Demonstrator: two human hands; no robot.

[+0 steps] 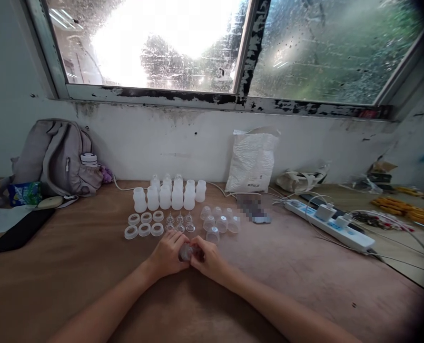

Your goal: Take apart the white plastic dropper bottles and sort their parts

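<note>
My left hand (168, 256) and my right hand (209, 258) meet at the middle of the wooden table (90, 267), both closed around a small clear plastic bottle part (187, 252). Just beyond them lie white screw rings (144, 224), clear teats (179, 222) and clear dome caps (219, 220). Behind those stand several small white bottles (169, 194) in rows.
A grey backpack (56, 157) leans on the wall at the left, with a black phone (21, 230) in front of it. A white bag (251, 159) stands against the wall. A power strip (328, 224) with plugs and cables lies at the right.
</note>
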